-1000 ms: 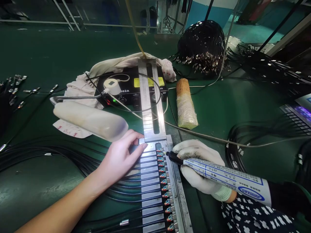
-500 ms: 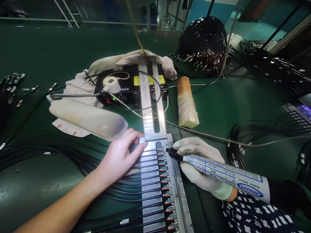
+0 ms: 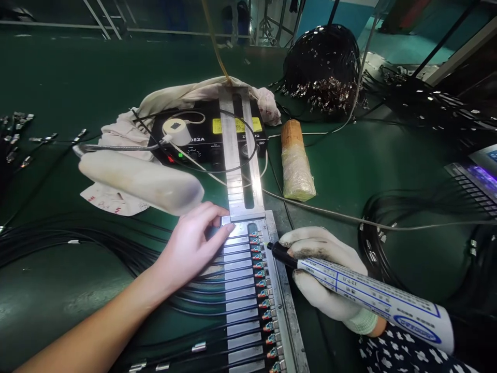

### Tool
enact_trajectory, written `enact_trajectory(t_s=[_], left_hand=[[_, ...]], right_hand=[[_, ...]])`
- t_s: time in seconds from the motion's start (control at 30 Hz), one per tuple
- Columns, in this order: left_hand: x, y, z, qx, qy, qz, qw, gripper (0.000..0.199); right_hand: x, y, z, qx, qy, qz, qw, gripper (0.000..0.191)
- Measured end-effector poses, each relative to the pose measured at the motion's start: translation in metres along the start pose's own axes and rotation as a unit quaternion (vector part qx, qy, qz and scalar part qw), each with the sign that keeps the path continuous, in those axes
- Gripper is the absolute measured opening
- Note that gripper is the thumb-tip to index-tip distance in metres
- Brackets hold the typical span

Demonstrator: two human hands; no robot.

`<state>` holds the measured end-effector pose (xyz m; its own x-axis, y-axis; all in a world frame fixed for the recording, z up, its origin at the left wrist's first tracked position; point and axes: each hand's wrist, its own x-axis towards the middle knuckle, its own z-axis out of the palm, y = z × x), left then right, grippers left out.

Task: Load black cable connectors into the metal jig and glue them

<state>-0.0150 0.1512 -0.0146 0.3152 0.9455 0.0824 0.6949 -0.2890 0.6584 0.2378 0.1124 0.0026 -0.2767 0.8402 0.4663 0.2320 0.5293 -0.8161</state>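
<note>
Right gloved hand (image 3: 334,303) is pinching the long labelled tube (image 3: 373,298) near its front end, fingers pressed together around it. The black nozzle (image 3: 284,254) is pointing leftward, its tip sitting beside the far-end connectors (image 3: 259,265), which are lying in a row along the slotted metal fixture (image 3: 241,300) on the tabletop (image 3: 66,305).

Bare left hand (image 3: 190,243) is touching the fixture's far left corner, thumb and forefinger apart; cannot tell whether it is truly pinching the metal or only steadying it.

Technique, judged: bracing should be firm enough to prevent sliding, with fingers staying clear of the cables (image 3: 120,248). Tip wants aligning with one connector at a time, without brushing its neighbours. Tube is reaching well behind the grip, so wrist steadiness matters.
</note>
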Motion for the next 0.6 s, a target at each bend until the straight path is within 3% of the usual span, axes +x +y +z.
enact_trajectory(t_s=[0.6], left_hand=[[0.0005,0.0007,-0.0008,0.012,-0.003,0.0,1.0,0.016]], right_hand=[[0.0037,0.0036,0.0025,0.015,-0.006,-0.002,1.0,0.028]])
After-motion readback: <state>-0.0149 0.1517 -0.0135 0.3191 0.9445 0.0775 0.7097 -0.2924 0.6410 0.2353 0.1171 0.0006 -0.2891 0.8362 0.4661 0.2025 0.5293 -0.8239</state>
